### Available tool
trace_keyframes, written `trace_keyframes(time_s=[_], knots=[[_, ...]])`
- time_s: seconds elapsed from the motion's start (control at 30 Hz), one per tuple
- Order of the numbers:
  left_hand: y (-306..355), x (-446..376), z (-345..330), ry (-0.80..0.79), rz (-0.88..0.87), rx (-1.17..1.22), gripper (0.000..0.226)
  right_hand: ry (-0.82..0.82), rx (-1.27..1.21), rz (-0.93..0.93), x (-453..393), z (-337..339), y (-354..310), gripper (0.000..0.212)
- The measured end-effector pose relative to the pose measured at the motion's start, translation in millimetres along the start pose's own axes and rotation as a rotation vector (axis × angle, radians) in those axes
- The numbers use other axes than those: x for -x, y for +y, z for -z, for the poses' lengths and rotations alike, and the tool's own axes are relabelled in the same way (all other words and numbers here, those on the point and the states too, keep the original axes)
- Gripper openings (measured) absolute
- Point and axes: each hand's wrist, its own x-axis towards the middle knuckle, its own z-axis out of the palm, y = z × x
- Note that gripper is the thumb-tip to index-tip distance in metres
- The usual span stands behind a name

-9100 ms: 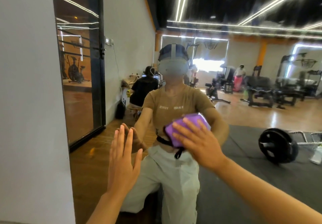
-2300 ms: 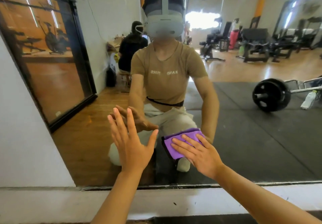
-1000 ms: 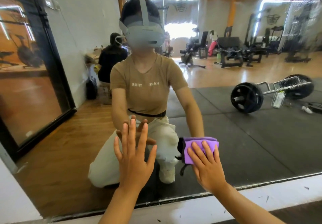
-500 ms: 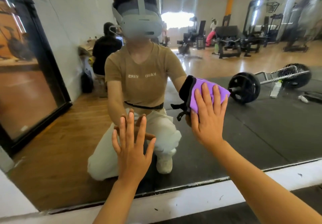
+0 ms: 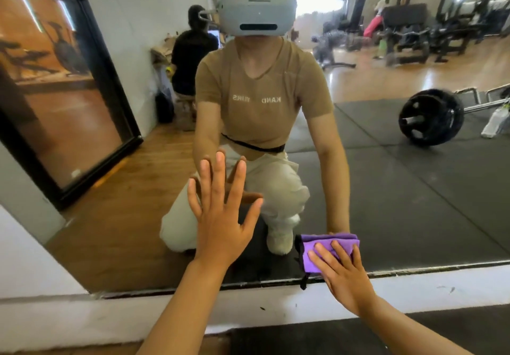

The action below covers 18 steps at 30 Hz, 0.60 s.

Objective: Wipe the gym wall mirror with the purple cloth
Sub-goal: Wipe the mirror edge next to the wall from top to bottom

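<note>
Two hands seen, both flat on glass. Right hand [image 5: 345, 274], fingers straight, presses purple cloth [image 5: 327, 247] against mirror [image 5: 414, 202]; cloth half a second ago held high, level with reflected chest, now brought down to bottom edge, just above white ledge [image 5: 276, 305] below hand. Downstroke judged finished; lower strip covered, next pass probably sideways. Left hand [image 5: 220, 216], fingers spread, braced on glass left of cloth, position kept. Count: one cloth, one mirror, one barbell [image 5: 430, 117] reflected up-right of cloth.

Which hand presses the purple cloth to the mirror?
The right hand, low at the mirror's bottom edge, presses the purple cloth; the left hand lies bare, fingers spread.
</note>
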Motion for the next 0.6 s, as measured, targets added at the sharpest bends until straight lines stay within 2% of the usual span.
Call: trace_keyframes(time_s=[0.1,0.17,0.3,0.4,0.47,0.53,0.6], knots=[[2,1,0,0.001,0.006,-0.009,0.074,-0.006,-0.005,0.049,-4,6,10,0.053],[3,2,-1,0.014,0.011,-0.003,0.074,0.055,-0.028,0.042,-22,22,19,0.053],[4,0,-3,0.022,0.018,0.008,0.075,0.270,-0.192,-0.228,-92,67,36,0.055],[4,0,-3,0.017,0.018,0.007,0.074,0.358,-0.225,-0.324,-108,70,31,0.056],[3,1,-3,0.019,0.015,-0.003,0.075,0.342,-0.197,-0.285,-93,55,21,0.056],[3,1,-3,0.017,0.015,-0.009,0.076,0.252,-0.135,-0.145,-61,34,10,0.057],[4,1,-3,0.016,0.014,-0.008,0.077,0.130,-0.041,0.049,-21,12,2,0.074]])
